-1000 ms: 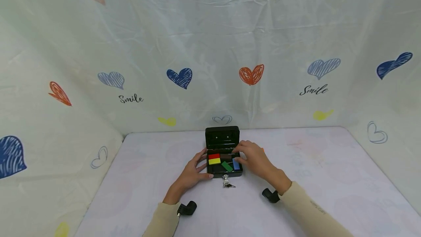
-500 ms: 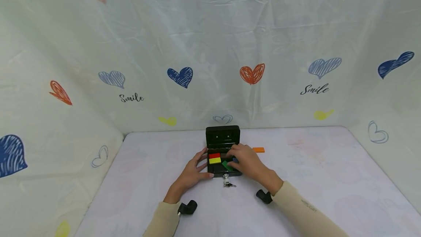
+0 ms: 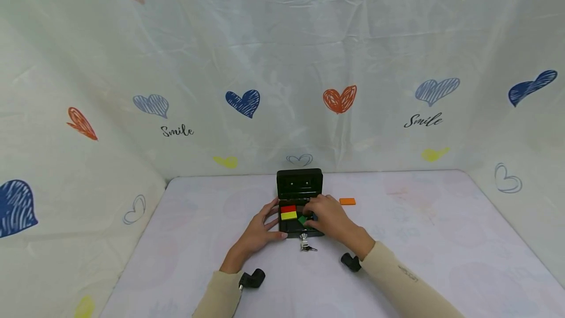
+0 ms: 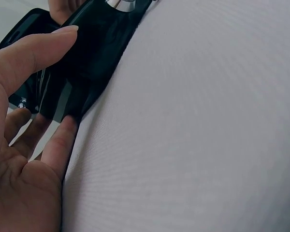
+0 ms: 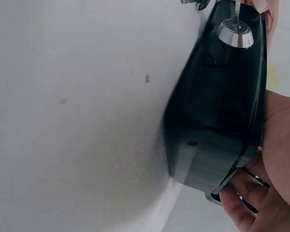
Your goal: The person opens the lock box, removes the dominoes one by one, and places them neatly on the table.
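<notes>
A small black lockable cash box stands on the table with its lid raised. My left hand holds its left side, thumb at the front corner and fingers along the wall. Inside lie a red block, a yellow block and a tilted green block. Over the right half of the box, my right hand reaches in with bent fingers beside the green block. Whether it pinches a block is hidden. Keys hang from the front lock.
An orange block lies on the white-covered table, right of the box. Behind the table hangs a pale curtain with printed hearts. A black wrist camera sits under the left wrist and another camera under the right.
My right hand has moved left and further over the box, now covering the blue block and part of the green one. The orange block has come into fuller view. My left hand stays in place.
</notes>
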The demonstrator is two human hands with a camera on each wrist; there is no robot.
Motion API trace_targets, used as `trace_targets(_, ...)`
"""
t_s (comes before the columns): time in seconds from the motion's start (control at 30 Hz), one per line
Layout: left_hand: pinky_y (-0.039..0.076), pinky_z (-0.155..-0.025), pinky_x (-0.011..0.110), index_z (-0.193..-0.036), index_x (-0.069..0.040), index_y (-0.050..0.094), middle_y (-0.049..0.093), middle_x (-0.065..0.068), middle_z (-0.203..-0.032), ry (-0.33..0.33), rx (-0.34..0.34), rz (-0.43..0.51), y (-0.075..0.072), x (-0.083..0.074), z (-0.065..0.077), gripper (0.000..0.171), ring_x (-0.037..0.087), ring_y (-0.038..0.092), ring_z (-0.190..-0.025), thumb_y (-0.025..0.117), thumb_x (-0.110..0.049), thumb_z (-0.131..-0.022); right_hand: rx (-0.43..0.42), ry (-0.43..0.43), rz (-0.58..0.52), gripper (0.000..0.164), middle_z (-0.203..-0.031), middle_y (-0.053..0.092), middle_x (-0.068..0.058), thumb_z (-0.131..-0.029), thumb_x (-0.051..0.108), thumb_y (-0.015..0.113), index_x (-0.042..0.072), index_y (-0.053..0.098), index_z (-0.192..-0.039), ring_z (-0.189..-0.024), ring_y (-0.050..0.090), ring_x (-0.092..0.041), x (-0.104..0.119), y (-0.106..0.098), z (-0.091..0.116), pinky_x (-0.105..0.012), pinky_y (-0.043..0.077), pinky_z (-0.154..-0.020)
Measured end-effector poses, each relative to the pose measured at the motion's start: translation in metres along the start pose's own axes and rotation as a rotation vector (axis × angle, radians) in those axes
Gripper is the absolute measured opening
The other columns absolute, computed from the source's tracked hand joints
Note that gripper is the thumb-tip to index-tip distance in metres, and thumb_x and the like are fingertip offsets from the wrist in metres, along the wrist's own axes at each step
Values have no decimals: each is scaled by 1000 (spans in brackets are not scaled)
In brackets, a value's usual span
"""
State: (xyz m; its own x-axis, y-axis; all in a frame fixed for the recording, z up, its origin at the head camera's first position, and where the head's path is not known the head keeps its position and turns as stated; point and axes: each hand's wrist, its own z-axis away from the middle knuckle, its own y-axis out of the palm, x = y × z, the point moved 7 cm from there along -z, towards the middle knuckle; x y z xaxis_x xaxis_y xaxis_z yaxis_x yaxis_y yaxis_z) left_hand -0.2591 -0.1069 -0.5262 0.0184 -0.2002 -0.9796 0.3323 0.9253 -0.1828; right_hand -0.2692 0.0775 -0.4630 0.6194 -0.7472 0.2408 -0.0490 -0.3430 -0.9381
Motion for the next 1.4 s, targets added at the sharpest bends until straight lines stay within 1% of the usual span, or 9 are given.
trace_targets(0.23,49,-115,45,-169,-13,27,29,23,-170,10,4,6,0,-1,0,102,48,42,-149,84,3,-85,20,-16,30,26,-96,78,2,-82,30,93,14,82,-100,-89,62,-17,1,4,-4,-37,53,-84)
trace_targets(0.37,49,-114,45,-169,-13,26,30,23,-169,6,3,4,1,-1,1,103,49,42,-149,84,3,-86,37,-24,6,25,-99,79,0,-83,25,92,12,82,-102,-91,63,-18,3,5,-6,-38,54,-85)
trace_targets(0.57,51,-113,44,-169,-15,27,33,24,-168,0,3,1,1,0,2,102,48,43,-148,84,3,-86,71,-51,-56,22,-105,80,-2,-85,12,89,11,82,-106,-98,67,-21,6,6,-7,-43,56,-92)
trace_targets(0.7,51,-113,43,-169,-15,27,33,24,-167,2,7,8,2,0,2,103,48,43,-148,85,2,-86,91,-43,-67,22,-106,79,-1,-87,13,88,12,82,-108,-100,66,-21,5,7,-7,-43,56,-95)
trace_targets(0.9,50,-114,45,-169,-15,27,31,23,-169,0,5,3,2,0,2,102,48,43,-148,85,1,-86,94,-48,-18,24,-101,78,-1,-84,21,91,12,82,-104,-96,66,-21,6,7,-8,-42,56,-92)
trace_targets(1.07,50,-114,46,-169,-15,27,31,22,-169,-3,-4,-5,1,0,1,102,48,44,-148,85,1,-86,110,-51,4,23,-99,77,-1,-85,22,91,12,83,-104,-95,65,-21,5,9,-9,-42,56,-91)
trace_targets(1.27,49,-115,45,-169,-12,26,30,24,-169,7,2,-6,1,-3,2,102,49,43,-148,84,2,-86,103,-62,-8,19,-97,76,0,-86,20,90,12,83,-103,-94,64,-20,6,9,-10,-40,56,-89)
trace_targets(1.4,49,-115,45,-169,-12,26,30,24,-169,7,3,-4,1,-3,2,102,48,43,-148,84,1,-86,67,-78,-30,18,-98,75,1,-87,19,89,13,83,-103,-96,64,-20,6,5,-8,-40,56,-88)
